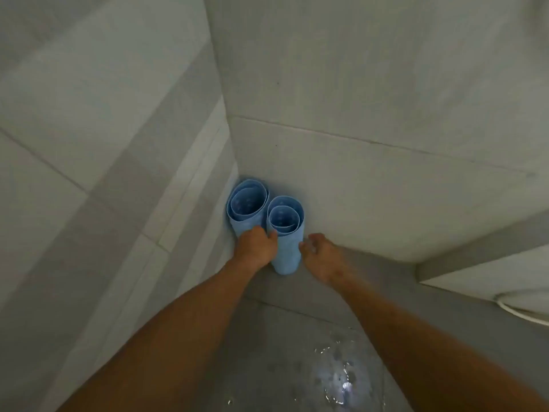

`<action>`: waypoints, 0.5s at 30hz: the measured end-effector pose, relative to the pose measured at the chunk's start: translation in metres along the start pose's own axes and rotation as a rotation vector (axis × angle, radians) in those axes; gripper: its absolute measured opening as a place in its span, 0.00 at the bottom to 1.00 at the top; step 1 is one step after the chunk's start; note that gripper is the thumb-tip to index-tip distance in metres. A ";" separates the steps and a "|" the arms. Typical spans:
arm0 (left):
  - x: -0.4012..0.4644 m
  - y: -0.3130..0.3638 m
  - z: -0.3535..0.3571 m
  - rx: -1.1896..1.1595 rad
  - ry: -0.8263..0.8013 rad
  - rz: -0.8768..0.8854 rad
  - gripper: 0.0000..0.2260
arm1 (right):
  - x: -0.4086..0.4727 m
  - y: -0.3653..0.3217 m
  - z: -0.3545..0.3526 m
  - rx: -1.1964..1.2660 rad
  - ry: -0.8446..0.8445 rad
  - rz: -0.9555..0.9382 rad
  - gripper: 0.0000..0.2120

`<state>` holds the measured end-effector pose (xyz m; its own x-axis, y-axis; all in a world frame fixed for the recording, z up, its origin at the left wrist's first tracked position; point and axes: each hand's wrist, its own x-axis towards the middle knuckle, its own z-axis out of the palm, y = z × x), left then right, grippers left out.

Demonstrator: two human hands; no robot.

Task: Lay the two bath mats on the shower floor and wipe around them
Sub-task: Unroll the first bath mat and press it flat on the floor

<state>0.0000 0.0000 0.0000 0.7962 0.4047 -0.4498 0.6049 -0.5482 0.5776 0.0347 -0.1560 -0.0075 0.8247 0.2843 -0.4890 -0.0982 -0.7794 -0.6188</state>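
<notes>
Two light-blue bath mats stand rolled up and upright in the corner of the shower. The left roll point(247, 203) leans into the corner, and the right roll point(285, 251) stands beside it against the back wall. My left hand point(256, 248) is closed over the lower front of the left roll, with fingertips in the gap between the rolls. My right hand point(322, 258) is just right of the right roll. Its fingers are loosely curled and its thumb touches the roll's side, without wrapping it. The bottom of the left roll is hidden by my hand.
Grey tiled walls point(118, 173) meet at the corner. The grey shower floor point(282, 337) has a wet, shiny patch point(338, 373) in front of me. A low ledge point(475, 263) runs at the right, with a white curved object point(523, 310) past it.
</notes>
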 end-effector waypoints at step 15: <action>0.081 -0.008 0.064 -0.314 -0.029 -0.190 0.13 | 0.116 0.017 0.022 0.512 0.072 0.245 0.17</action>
<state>0.0590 -0.0098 -0.0846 0.6710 0.4542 -0.5861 0.7202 -0.2115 0.6607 0.1161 -0.1244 -0.0882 0.7776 0.0767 -0.6241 -0.5343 -0.4427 -0.7201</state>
